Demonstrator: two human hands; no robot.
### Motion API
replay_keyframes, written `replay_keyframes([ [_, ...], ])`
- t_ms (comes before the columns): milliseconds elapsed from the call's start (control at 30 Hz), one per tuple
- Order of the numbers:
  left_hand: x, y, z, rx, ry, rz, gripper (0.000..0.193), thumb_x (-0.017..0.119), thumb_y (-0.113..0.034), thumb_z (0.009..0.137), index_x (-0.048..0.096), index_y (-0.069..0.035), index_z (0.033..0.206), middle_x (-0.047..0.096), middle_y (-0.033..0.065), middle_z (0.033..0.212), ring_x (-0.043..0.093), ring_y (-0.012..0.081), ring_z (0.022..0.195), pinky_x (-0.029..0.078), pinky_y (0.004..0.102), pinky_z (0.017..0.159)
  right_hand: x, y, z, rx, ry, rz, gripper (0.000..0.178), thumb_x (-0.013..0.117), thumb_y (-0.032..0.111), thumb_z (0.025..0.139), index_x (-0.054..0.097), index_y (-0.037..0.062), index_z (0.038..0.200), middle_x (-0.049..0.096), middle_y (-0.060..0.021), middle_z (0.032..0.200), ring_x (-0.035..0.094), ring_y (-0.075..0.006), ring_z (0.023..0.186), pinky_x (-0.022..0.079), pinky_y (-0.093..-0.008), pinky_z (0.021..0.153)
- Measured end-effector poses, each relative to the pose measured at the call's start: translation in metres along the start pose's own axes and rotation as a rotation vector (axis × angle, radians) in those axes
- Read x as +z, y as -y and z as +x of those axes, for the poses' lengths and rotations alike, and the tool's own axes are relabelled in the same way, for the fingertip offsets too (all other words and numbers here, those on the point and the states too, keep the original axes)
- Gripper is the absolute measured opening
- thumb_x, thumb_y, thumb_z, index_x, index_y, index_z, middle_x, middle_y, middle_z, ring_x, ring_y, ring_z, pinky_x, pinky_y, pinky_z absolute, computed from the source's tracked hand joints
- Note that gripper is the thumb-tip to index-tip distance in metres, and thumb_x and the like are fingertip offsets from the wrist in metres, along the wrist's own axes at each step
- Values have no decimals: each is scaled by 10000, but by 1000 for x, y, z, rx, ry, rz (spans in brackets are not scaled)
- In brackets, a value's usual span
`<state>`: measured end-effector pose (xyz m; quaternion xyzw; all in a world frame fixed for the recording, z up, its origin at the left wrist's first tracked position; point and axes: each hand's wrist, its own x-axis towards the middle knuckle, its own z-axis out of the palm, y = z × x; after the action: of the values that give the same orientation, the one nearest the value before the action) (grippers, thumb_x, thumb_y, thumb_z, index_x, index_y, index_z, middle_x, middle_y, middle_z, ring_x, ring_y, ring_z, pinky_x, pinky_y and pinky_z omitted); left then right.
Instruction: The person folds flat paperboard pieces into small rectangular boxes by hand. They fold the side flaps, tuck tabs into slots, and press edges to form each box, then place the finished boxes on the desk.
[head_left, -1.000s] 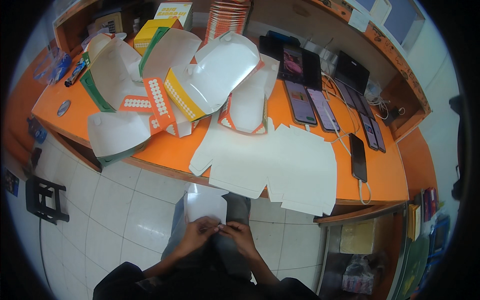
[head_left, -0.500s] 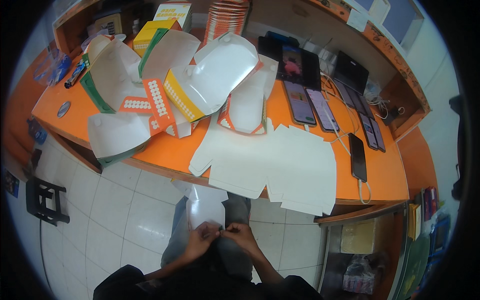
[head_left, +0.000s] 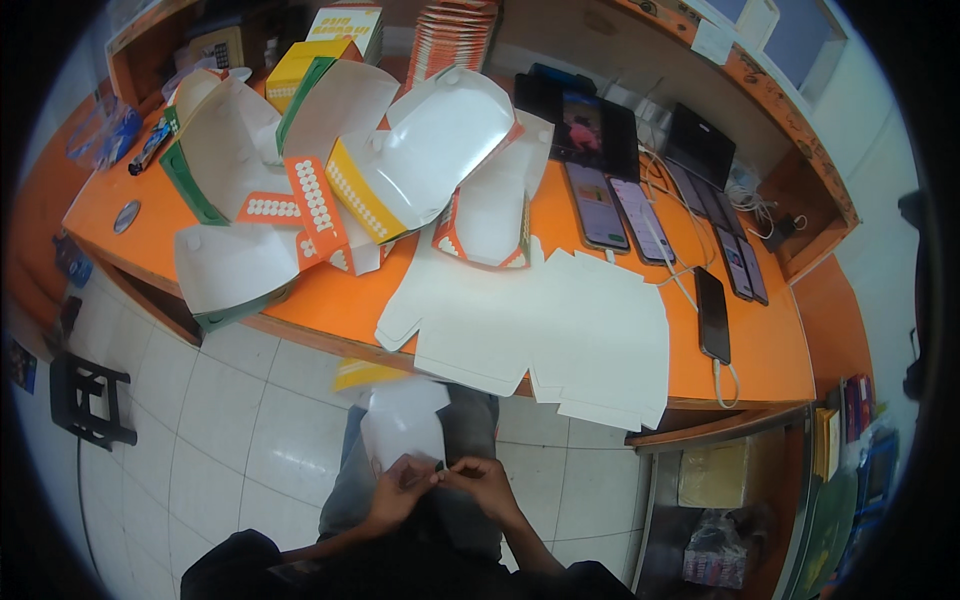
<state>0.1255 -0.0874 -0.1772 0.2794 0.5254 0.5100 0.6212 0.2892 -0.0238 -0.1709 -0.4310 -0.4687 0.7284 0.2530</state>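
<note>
Over my lap, below the desk edge, lies a partly folded paper food box (head_left: 405, 425), white inside with a yellow flap (head_left: 368, 374) at its far end. My left hand (head_left: 402, 487) is closed on its near corner. Fingertips of my right hand (head_left: 482, 482) pinch the same corner from the right, nearly touching the left ones. A small dark green bit shows between the two hands; the fold there is mostly hidden by fingers. Flat white box blanks (head_left: 545, 335) overhang the desk's front edge just beyond.
On the orange desk (head_left: 340, 305), folded boxes (head_left: 440, 140) pile up at left and centre. Behind them rises a stack of orange-edged cartons (head_left: 452, 40). Several phones (head_left: 713, 315) with charging cables lie at right. A black stool (head_left: 92, 398) stands on the floor at left.
The box on my lap has tilted and shifted slightly left, so more of its yellow flap shows. Both hands stay at the corner, almost unmoved.
</note>
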Motion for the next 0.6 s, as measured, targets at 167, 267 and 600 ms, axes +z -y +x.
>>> replay_keyframes([
  [167, 2, 8, -38, -78, -9, -179, 202, 697, -48, 836, 521, -38, 936, 624, 81, 970, 588, 160, 1012, 456, 306, 919, -1, 12, -18, -33, 142, -360, 130, 707, 155, 830, 685, 28, 842, 667, -47, 856, 615, -121, 833, 470, -254, 790],
  [267, -7, 11, -56, -96, 71, -25, 192, 693, -35, 834, 545, -31, 957, 639, 86, 987, 600, 159, 998, 468, 300, 904, -1, 14, -31, 42, 328, -555, 106, 710, 151, 817, 677, 50, 820, 675, -76, 971, 630, -163, 930, 472, -274, 841],
  [600, -10, -8, -41, 288, 18, 54, 236, 718, 34, 779, 598, 26, 983, 661, 106, 967, 641, 142, 862, 520, 276, 784, 20, 19, -43, -140, 114, -139, 129, 625, 82, 892, 694, 4, 967, 566, -154, 1281, 509, -230, 1219, 397, -323, 1010],
])
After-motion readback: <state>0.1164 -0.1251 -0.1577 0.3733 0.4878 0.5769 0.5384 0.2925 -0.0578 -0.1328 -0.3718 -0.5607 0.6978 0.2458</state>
